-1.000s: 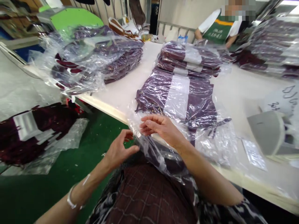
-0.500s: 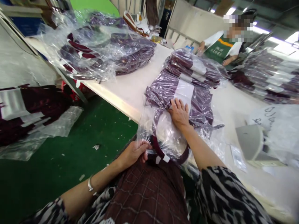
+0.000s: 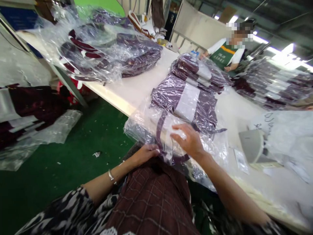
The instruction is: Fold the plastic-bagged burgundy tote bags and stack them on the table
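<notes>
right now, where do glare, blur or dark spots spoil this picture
Head view: glints streak the clear plastic bag by the left hand and right hand; head view, upper right: ceiling lights burn out to white; head view, lower right: the patterned sleeve goes dark and soft; head view, lower left: the green floor sinks into shadow.

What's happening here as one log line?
left hand: at near edge of clear plastic bag | right hand: open over bag | rest: bagged purple garments on white table
</notes>
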A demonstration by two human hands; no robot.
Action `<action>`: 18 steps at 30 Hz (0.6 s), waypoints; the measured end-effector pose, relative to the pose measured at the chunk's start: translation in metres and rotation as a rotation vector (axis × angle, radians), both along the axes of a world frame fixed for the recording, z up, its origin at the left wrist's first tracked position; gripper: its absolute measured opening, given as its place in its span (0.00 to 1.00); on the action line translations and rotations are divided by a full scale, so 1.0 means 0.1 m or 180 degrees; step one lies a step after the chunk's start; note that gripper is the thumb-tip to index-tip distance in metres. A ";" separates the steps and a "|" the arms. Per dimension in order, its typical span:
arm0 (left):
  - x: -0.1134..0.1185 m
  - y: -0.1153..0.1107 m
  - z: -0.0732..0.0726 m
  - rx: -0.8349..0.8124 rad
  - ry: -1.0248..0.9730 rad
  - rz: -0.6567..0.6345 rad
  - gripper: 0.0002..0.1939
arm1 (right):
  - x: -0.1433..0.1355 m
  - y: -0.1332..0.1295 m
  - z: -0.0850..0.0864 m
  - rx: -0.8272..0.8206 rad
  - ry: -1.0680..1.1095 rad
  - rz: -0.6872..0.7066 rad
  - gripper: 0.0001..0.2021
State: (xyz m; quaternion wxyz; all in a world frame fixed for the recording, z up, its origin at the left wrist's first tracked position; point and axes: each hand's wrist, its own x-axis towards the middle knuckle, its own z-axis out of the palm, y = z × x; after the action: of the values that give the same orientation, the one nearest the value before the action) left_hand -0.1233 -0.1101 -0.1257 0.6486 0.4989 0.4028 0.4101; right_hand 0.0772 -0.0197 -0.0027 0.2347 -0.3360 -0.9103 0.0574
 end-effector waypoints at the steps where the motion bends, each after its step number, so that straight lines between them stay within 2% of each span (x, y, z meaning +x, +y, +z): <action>1: 0.02 -0.01 0.03 0.0070 0.0132 -0.0008 0.16 | 0.02 -0.32 -0.02 -0.0138 -0.0179 0.0312 0.10; 2: 0.03 -0.03 0.06 0.0130 0.0264 -0.0004 0.16 | 0.04 -0.60 -0.06 -0.0194 -0.0396 0.0459 0.09; 3: 0.03 -0.05 0.09 0.0185 0.0391 -0.0009 0.15 | 0.06 -0.81 -0.12 -0.0152 -0.0577 0.0394 0.08; 5: 0.01 -0.10 0.13 0.0315 0.0617 -0.0103 0.13 | 0.10 -1.00 -0.25 0.0014 -0.0872 -0.0054 0.10; 7: -0.02 -0.16 0.14 0.0454 0.0793 -0.0298 0.11 | 0.14 -0.94 -0.34 0.0144 -0.1012 -0.0494 0.11; 9: -0.05 -0.22 0.12 0.0531 0.0907 -0.0468 0.10 | 0.18 -0.76 -0.35 0.0151 -0.1005 -0.0644 0.09; 12: -0.07 -0.26 0.07 0.0350 0.0878 -0.0437 0.10 | 0.16 -0.55 -0.29 0.0195 -0.0880 -0.0755 0.11; 16: 0.01 -0.27 0.08 -0.0098 0.0410 -0.0180 0.18 | 0.02 -0.60 -0.31 0.0042 -0.1007 -0.0421 0.09; 18: 0.06 -0.27 0.14 0.0004 0.0387 -0.0179 0.22 | -0.02 -0.64 -0.40 -0.0011 -0.0975 -0.0324 0.07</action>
State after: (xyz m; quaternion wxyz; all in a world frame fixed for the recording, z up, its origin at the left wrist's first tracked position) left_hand -0.1171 -0.1370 -0.1119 0.6339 0.5344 0.4270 0.3609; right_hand 0.0752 -0.0833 -0.0423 0.0952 -0.3869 -0.9172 -0.0050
